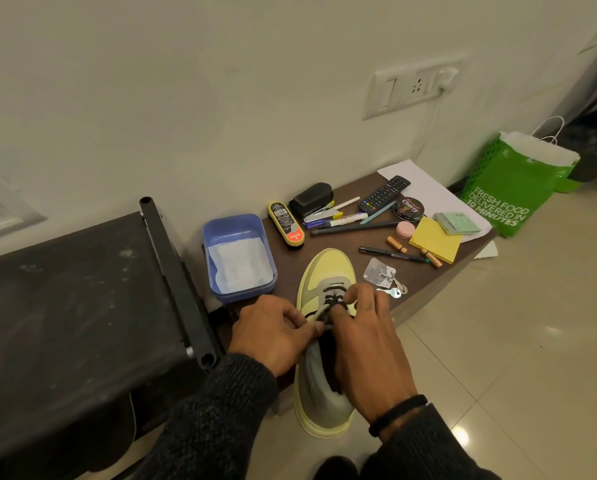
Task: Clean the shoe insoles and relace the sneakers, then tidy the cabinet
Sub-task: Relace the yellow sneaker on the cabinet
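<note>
1. Now both hands sit on the sneaker (326,271), a pale yellow and grey shoe lying lengthwise, toe on the table (439,271) pointing far, heel hanging over the near edge.
2. Left hand (273,329): fingers curled, thumb and forefinger pinching the black lace (331,299) at the near end of the lacing.
3. Right hand (366,337): fingers bent over the tongue, fingertips on the lace too; how firmly it pinches is hard to tell, but the curl closes on the lace.
4. Lace runs in a few black crossings over the grey tongue, between the two hands.
5. Left of the sneaker stands a blue tub (236,233) with white paper in it.
6. Far of the sneaker lie a polish bottle (286,224), a black brush (311,199), pens (338,220) and a remote (383,194).
7. Right of those: a tin (409,206), a pink disc (405,230), yellow notes (435,240), a green pad (456,222), batteries (397,244) and a dark pen (394,254).
8. Just right of the sneaker lie keys (394,292) beside a clear packet (379,270).
9. A green bag (512,188) stands on the floor at the far right, against the wall.
10. A dark rack (75,292) fills the left.
</note>
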### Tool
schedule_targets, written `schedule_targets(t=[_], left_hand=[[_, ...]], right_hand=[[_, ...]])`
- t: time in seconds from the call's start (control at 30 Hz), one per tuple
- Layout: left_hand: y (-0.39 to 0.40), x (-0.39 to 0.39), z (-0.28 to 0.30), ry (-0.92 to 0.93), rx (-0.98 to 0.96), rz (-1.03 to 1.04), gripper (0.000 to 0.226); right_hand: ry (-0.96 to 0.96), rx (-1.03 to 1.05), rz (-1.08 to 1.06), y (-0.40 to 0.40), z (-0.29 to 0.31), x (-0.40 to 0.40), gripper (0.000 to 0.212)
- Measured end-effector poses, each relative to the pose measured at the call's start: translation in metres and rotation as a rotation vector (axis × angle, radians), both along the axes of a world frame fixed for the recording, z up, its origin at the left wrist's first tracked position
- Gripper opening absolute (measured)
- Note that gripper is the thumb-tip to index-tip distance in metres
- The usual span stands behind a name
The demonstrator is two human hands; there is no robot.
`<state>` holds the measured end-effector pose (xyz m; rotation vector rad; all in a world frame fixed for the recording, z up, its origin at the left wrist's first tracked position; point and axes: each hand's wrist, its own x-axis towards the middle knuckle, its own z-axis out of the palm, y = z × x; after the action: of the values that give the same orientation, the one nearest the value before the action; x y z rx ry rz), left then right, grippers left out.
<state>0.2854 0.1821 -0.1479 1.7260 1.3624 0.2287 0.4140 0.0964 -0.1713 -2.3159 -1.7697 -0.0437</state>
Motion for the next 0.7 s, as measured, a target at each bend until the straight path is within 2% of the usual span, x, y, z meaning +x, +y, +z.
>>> schedule_targets(t=[0.07, 0.23, 0.37, 0.53, 0.6, 0.7], left_hand=[[-0.001, -0.001, -0.001, -0.018, -0.013, 0.009, 0.023], [-0.002, -0.003, -0.002, 0.021, -0.012, -0.018, 0.036], [-0.001, -0.002, 0.0, 0.019, -0.034, -0.016, 0.034], [-0.005, 0.001, 0.005, 0.056, 0.012, -0.088, 0.048], [-0.006, 0.003, 0.004, 0.014, 0.005, -0.103, 0.053], [-0.006, 0.007, 0.003, -0.057, -0.009, -0.071, 0.057]], right_hand=[[0.035, 0.049, 0.004, -0.002, -0.002, -0.002, 0.027], [0.119, 0.12, -0.003, -0.007, -0.01, -0.003, 0.025], [0.164, 0.153, -0.037, -0.008, -0.007, 0.004, 0.01], [0.223, 0.121, -0.065, -0.006, -0.001, 0.003, 0.016], [0.228, 0.064, -0.128, -0.007, 0.002, 0.004, 0.018], [0.213, -0.089, -0.249, -0.011, 0.005, 0.006, 0.041]])
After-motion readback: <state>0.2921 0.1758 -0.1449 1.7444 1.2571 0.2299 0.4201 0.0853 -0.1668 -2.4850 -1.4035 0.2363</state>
